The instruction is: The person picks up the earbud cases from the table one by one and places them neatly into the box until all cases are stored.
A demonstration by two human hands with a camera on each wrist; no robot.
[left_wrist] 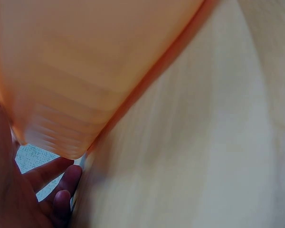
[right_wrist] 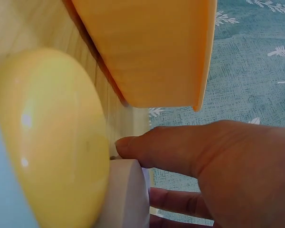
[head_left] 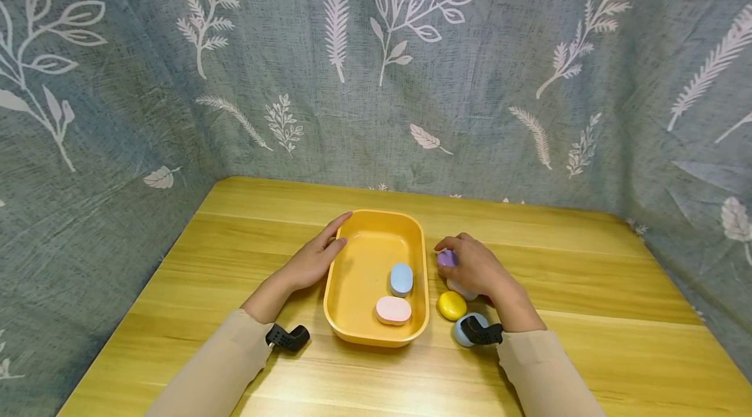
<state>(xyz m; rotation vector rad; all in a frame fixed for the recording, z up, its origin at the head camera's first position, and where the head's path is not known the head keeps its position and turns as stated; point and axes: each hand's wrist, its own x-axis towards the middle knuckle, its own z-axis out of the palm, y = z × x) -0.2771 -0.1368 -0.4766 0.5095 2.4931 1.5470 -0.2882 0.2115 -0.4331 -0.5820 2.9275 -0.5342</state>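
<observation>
A yellow rectangular tub (head_left: 360, 332) stands on the table. My left hand (head_left: 314, 259) rests along its left side, thumb and index finger touching the rim; in the left wrist view the other fingers (left_wrist: 52, 175) lie loosely outside one corner. Inside the tub are a blue oval soap-like block (head_left: 402, 278) and a pink one (head_left: 393, 310). Right of the tub, my right hand (head_left: 477, 265) pinches a purple block (head_left: 447, 258) between thumb and fingers, low over the table. A whitish block (right_wrist: 123, 190) lies beside the right thumb, partly hidden.
A glossy yellow rounded piece (head_left: 452, 305) and a light blue round piece (head_left: 464, 331) lie near the right wrist, the blue one partly behind the black wrist camera (head_left: 482, 331). A patterned grey-blue curtain (head_left: 376, 117) hangs behind the wooden table (head_left: 587, 286).
</observation>
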